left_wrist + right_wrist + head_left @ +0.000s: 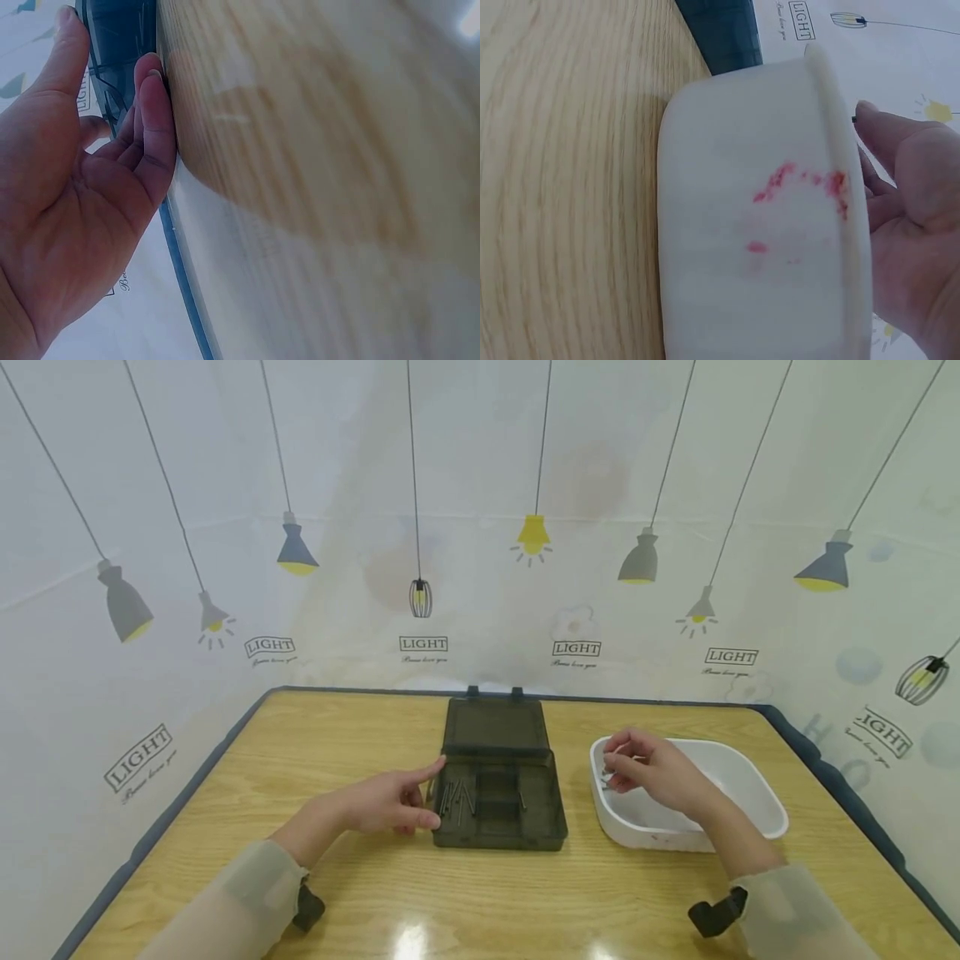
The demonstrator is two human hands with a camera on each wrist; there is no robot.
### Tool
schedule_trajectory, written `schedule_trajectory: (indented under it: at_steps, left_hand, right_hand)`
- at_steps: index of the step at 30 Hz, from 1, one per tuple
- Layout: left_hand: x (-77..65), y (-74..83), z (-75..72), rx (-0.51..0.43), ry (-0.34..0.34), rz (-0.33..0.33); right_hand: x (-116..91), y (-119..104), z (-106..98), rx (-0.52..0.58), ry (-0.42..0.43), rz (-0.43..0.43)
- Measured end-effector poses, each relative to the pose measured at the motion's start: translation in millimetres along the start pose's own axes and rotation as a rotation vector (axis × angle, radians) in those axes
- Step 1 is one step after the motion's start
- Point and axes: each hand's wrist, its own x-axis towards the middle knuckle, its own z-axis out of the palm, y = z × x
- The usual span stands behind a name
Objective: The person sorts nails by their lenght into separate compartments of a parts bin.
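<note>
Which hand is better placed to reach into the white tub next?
Likely the right hand: it is over the white tub, while the left hand is at the left edge of the dark case.

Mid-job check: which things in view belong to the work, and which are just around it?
Likely part of the job:
open dark case, touched by the left hand
thin rods in the case
white tray, right hand at its left end

Seemingly just around:
wooden table
printed backdrop
black wrist devices
</note>
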Motion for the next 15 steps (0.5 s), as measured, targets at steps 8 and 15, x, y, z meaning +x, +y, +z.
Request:
schedule_trajectory:
  at_steps: [8, 15]
  left_hand:
    - [0.5, -0.1, 0.5, 0.006, -0.003, 0.002]
    - [1.2, -1.3, 0.3, 0.003, -0.001, 0.000]
  right_hand:
    - [1, -9, 5, 0.066, 0.020, -0.037]
    - [3, -17, 12, 0.098, 0.011, -0.039]
